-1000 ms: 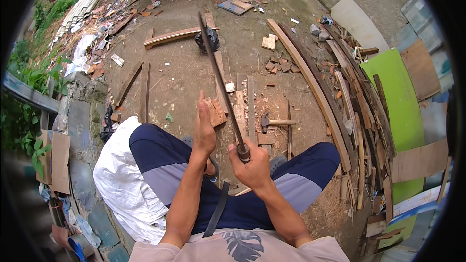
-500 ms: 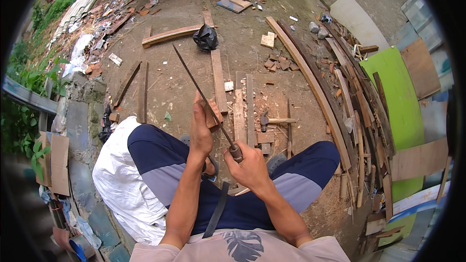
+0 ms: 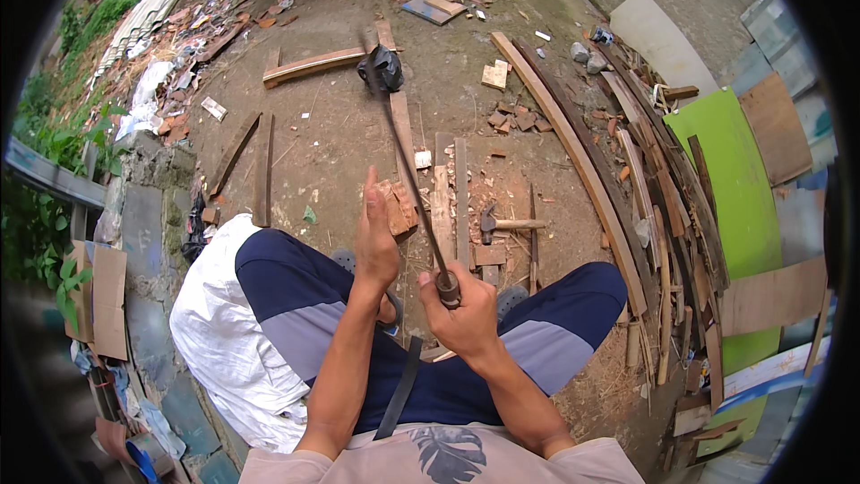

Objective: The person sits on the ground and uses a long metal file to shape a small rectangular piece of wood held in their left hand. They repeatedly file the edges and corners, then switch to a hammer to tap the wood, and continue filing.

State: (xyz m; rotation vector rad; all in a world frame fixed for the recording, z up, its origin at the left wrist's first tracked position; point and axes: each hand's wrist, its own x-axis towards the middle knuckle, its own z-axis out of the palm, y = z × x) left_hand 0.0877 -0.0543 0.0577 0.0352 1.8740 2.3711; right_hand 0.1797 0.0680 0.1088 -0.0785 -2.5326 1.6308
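My right hand point(image 3: 460, 305) is closed round the brown round handle of a long, thin, dark blade point(image 3: 415, 184). The blade points up and away, slightly left, its far tip blurred over the black plastic bag point(image 3: 383, 69). Whether it is a file, a saw or a knife seen edge-on, I cannot tell. My left hand point(image 3: 376, 237) is held upright with the fingers stretched out, left of the blade and apart from it. Just beyond that hand sits an orange-brown block point(image 3: 399, 208), partly hidden by it. A hammer point(image 3: 506, 224) with a wooden handle lies on the ground to the right.
Wooden planks point(image 3: 441, 215) lie between my feet among chips. A long beam point(image 3: 582, 161) and a wood pile point(image 3: 667, 206) line the right side, by a green panel point(image 3: 735, 215). White cloth point(image 3: 228, 332) drapes at my left, beside a low wall point(image 3: 148, 242).
The blade has swung to the right and points more steeply away, with its tip now over the black bag. My right hand has shifted slightly right; my left hand also, uncovering more of the block.
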